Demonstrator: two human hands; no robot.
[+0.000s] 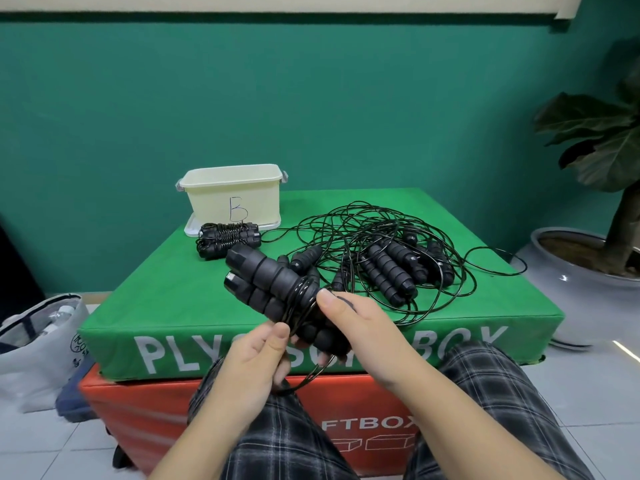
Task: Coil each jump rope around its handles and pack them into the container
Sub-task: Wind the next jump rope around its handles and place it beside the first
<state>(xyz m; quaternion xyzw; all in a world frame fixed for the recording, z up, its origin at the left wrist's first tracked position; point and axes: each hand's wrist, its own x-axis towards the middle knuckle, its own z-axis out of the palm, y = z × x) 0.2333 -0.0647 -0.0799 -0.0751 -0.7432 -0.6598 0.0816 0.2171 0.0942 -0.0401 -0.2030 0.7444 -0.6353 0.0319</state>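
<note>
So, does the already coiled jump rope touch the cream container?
Cannot tell. In the head view the coiled jump rope lies directly in front of the container and overlaps its base, so any gap or contact is hidden.

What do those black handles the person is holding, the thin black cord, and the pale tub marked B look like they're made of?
The handles look like matte foam grips: ribbed, soft-looking, with glossy hard caps, probably plastic. The cord seems to be a thin coated cable, possibly plastic over wire; it shines and holds springy loops. The tub looks like smooth cream plastic, slightly translucent, with clip tabs on its sides.
</note>
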